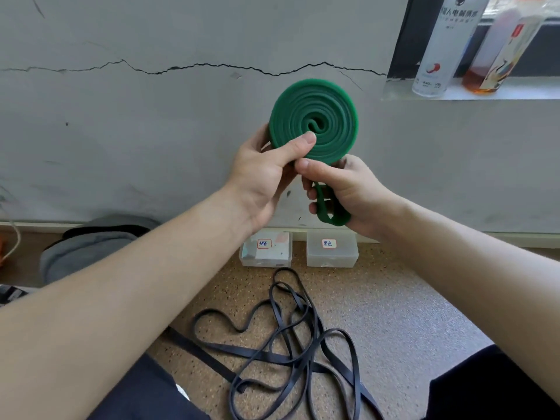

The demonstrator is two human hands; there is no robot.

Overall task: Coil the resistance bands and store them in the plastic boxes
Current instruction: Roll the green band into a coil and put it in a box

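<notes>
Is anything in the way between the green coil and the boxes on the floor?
Nothing lies between the green coil and the left box or right box below it, but both boxes look closed. The black band lies clear.

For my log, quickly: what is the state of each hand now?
Left hand: closed, holding the coiled green band.
Right hand: closed, holding that band's loose tail.
</notes>
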